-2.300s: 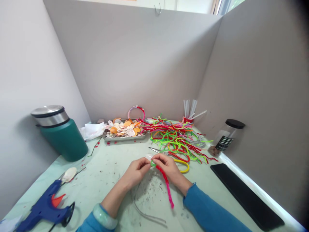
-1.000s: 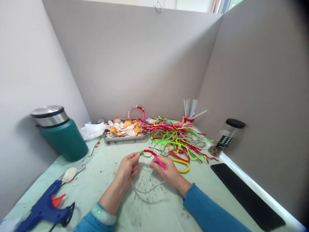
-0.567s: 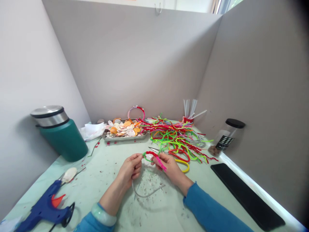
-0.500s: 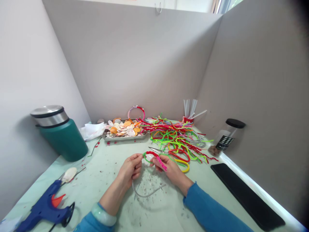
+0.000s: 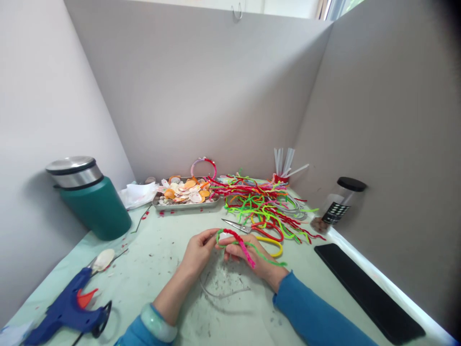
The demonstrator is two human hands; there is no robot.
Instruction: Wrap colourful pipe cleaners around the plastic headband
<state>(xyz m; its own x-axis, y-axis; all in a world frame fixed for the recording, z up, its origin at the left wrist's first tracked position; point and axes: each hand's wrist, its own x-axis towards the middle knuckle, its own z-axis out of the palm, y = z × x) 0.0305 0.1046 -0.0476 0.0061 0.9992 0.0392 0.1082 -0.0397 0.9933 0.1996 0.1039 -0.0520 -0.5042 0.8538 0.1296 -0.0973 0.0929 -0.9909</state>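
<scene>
My left hand (image 5: 198,251) is pinched round the green end of a curved wire wrapped in red and pink pipe cleaner (image 5: 238,239). Below that hand, the bare grey part of the wire (image 5: 225,295) hangs in a curve over the table. My right hand (image 5: 248,252) has its fingers closed on a loose green pipe cleaner (image 5: 270,259), whose tail runs back across the hand toward the wrist. The pink end of the wrapping lies over the back of the right fingers. Just beyond the right hand lie scissors (image 5: 267,230) with red and yellow handles.
A metal tray (image 5: 187,207) of shells stands at the back, with a wrapped ring (image 5: 203,161) behind it. Beside it spreads a pile of pipe cleaners (image 5: 259,197). A green bottle (image 5: 95,206) and blue glue gun (image 5: 65,302) are left; a jar (image 5: 336,206) and black bar (image 5: 367,290) right.
The green pipe cleaner's tail now lies over my right hand, toward the wrist. My left hand has shifted slightly right, and the wrapped wire has swung with its pink end lower right.
</scene>
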